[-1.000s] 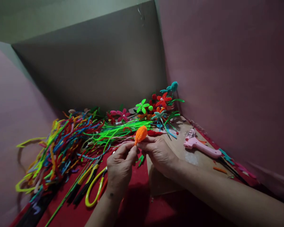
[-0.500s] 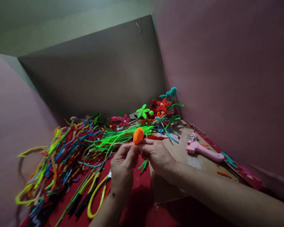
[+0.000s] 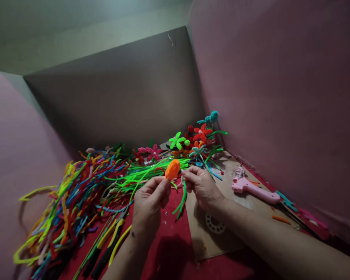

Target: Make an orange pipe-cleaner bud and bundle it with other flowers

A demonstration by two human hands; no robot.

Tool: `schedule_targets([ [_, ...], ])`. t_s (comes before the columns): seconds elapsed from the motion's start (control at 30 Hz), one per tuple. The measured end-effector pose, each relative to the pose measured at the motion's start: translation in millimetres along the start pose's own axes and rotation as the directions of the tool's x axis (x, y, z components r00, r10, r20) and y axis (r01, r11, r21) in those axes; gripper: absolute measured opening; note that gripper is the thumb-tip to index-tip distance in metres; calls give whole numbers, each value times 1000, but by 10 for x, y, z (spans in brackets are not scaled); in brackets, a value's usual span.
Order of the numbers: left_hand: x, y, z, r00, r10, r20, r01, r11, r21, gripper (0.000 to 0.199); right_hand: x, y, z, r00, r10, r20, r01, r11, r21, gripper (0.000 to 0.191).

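Note:
An orange fuzzy oval piece (image 3: 172, 169) is pinched at its lower end between the thumb and fingers of my left hand (image 3: 151, 200). Just to its right, my right hand (image 3: 202, 186) is closed, its thumb and fingertips pressed together; what they hold, if anything, is too small to make out. Green fuzzy strips (image 3: 181, 202) hang or lie just below the right fingertips. Behind both hands lies a bundle of bright green pipe cleaners (image 3: 146, 169).
Multicoloured pipe cleaners (image 3: 78, 202) heap at left, with black-and-yellow pliers (image 3: 111, 241) beside them. Fuzzy flowers (image 3: 202, 133) stand at the back. A pink glue gun (image 3: 258, 189) and a pale ring (image 3: 215, 223) lie right, on brown board (image 3: 202, 243).
My right hand has moved right, away from the orange piece, which now tilts a little in my left hand. The pale ring has come into sight below my right wrist.

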State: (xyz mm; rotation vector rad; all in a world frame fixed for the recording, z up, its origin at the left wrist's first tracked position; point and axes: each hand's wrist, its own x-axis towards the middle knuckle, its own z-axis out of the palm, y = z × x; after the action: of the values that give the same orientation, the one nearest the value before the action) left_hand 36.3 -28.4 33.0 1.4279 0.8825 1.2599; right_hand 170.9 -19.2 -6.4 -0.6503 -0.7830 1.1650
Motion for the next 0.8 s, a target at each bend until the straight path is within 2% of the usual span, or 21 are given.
schedule_targets([
  [0.07,10,-9,-13,1000,-8,8,8,999,-34,19,15,21,-42,1000,15,-13,-15,1000,5,24],
  [0.17,51,-8,-56,994,-83,71,96,975,-199,20,20,35,-84,1000,5,-20,-5,1000,-9,25],
  [0.3,104,7,-141,964,-195,182,260,844,-469,18,4,51,-103,1000,-10,-13,9,995,-97,25],
  [0.43,116,-17,-217,942,-236,237,333,736,-589,10,-9,87,-100,999,43,-16,-45,984,-174,26],
  [0.53,109,-64,-231,950,-252,187,314,772,-553,13,-40,77,-71,999,40,-17,-43,964,-261,24],
  [0.6,93,-88,-214,963,-252,98,268,840,-472,17,-88,39,-32,994,-110,5,104,924,-367,18],
  [0.63,80,-94,-198,969,-241,46,238,877,-416,19,-119,13,-8,971,-234,40,228,873,-432,13],
  [0.67,64,-94,-180,975,-224,-3,208,913,-351,20,-152,-14,17,917,-388,94,380,775,-506,9],
  [0.7,44,-90,-159,979,-200,-48,179,942,-284,20,-185,-41,41,839,-510,192,516,630,-580,8],
  [0.73,21,-82,-138,981,-178,-79,158,963,-216,21,-216,-64,65,756,-586,293,616,484,-622,10],
  [0.8,-28,-60,-96,982,-152,-109,141,985,-100,21,-261,-96,101,628,-641,441,707,233,-668,14],
])
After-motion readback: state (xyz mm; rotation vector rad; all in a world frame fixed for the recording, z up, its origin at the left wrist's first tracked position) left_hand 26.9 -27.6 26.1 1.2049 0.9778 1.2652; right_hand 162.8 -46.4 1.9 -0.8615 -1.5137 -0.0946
